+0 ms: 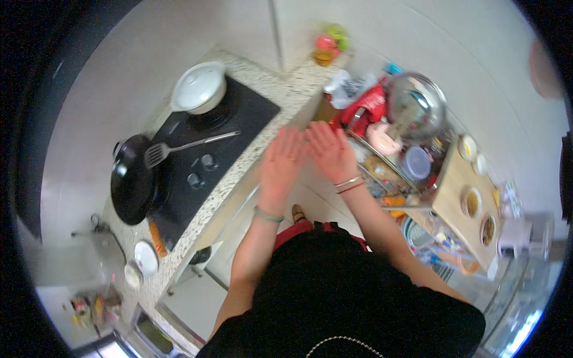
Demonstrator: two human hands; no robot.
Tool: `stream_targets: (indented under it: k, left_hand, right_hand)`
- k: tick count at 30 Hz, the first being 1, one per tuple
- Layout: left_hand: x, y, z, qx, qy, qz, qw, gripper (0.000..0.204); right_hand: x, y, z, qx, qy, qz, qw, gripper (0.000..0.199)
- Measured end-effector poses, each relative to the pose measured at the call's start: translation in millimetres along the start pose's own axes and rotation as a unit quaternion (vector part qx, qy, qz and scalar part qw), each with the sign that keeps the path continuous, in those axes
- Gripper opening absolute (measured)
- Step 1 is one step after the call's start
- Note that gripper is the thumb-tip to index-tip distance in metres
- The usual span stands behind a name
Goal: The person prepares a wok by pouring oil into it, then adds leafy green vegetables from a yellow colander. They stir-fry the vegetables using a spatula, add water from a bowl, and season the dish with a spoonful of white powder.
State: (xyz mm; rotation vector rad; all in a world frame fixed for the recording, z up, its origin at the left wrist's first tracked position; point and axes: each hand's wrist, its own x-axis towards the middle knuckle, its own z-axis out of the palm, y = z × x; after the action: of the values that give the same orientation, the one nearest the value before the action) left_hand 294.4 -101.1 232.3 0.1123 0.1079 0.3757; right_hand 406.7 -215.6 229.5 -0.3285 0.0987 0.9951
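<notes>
Hands meet in mid-air above the floor: the left hand [282,160] and right hand [329,150] are both spread flat, fingers extended, side by side and almost touching, holding nothing (a bracelet circles each wrist). Nearest to them, on the right, a wire dish rack [391,173] holds a steel bowl [416,106] and a pink cup [382,138]. To the left, the speckled desk [239,179] carries a black cooktop [209,149] with a white lidded pot [199,88], a black wok [132,178] and a slotted spatula [179,149].
</notes>
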Motion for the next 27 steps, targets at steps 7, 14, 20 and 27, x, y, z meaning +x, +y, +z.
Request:
stream_targets:
  k: [7,14,20,27]
  left_hand:
    - [31.8,19.8,3.7,0.019,0.028,0.010,0.999,0.038]
    - [12.0,54.4,6.6,0.015,0.064,0.125,0.990,0.040]
    - [-5.6,59.5,6.8,0.008,0.086,0.189,0.978,0.043]
    - [-20.1,42.0,15.9,0.000,0.090,0.212,0.973,0.042]
  right_hand:
    - [44.5,1.7,-8.5,0.009,-0.028,0.026,0.999,0.050]
    - [82.6,35.2,9.4,0.037,-0.118,0.158,0.980,0.051]
    - [90.3,49.1,30.8,0.011,-0.102,0.202,0.974,0.052]
    - [67.2,35.5,35.4,-0.025,-0.092,0.212,0.973,0.052]
